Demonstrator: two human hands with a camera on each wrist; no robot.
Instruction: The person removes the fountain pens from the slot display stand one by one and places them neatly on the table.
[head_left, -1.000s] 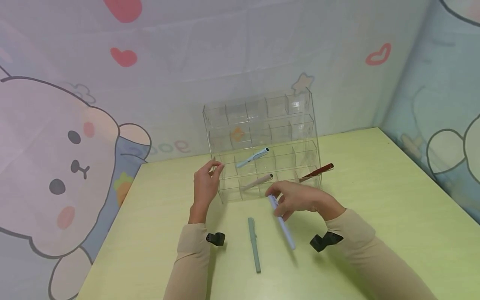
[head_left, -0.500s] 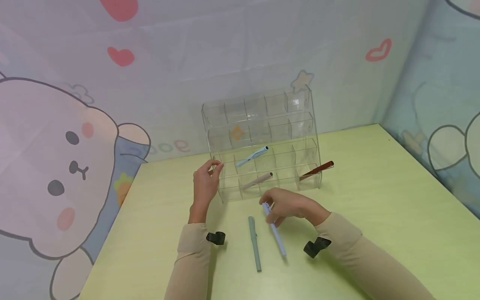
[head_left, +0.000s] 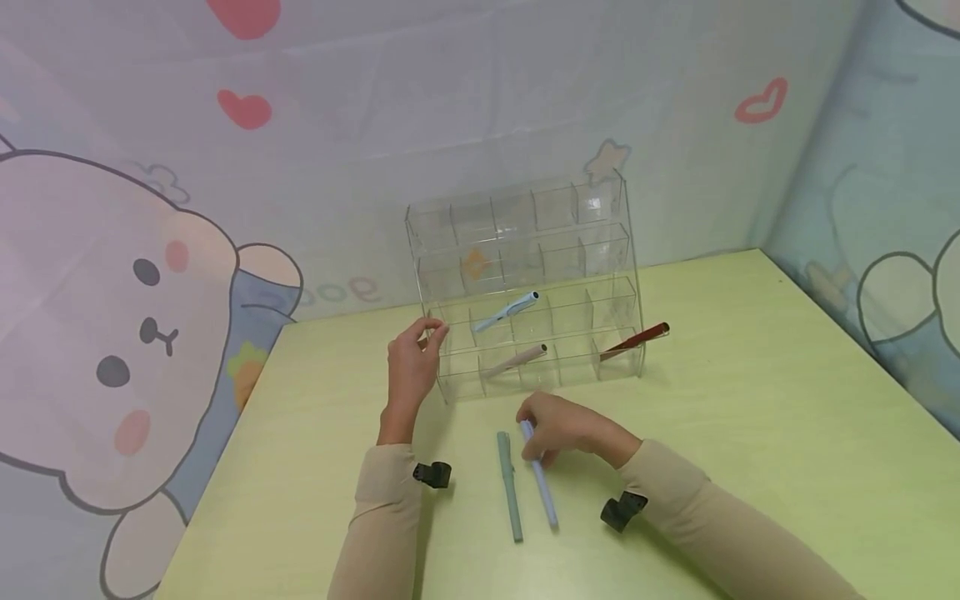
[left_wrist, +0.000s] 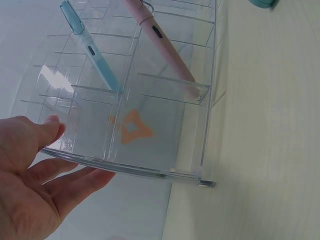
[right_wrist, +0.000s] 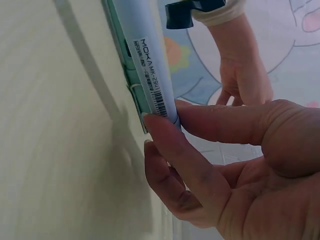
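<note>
My left hand [head_left: 411, 367] grips the left side panel of a clear acrylic pen rack [left_wrist: 160, 172], thumb on one face and fingers on the other. Between thumb and fingertips, my right hand [head_left: 566, 431] pinches a lavender pen [head_left: 543, 492] near its upper end. A barcode label shows on that pen's barrel in the right wrist view. Just left of it a sage-green pen [head_left: 510, 492] lies on the table, nearly parallel. The rack's lower tiers hold a light blue pen [head_left: 508, 311], a pale pink pen [head_left: 517, 361] and a dark red pen [head_left: 634, 341], all leaning right.
The rack stands on a pale yellow-green table [head_left: 720, 367] in front of a printed cloth backdrop [head_left: 337, 125]. Its upper two tiers have several see-through compartments. A small black camera [head_left: 624, 511] sits on the right wrist, and another black camera [head_left: 432, 475] on the left.
My right hand has moved left and toward me with the lavender pen, bringing it down beside the green pen and nearly in line with it. My left hand stays on the rack.
</note>
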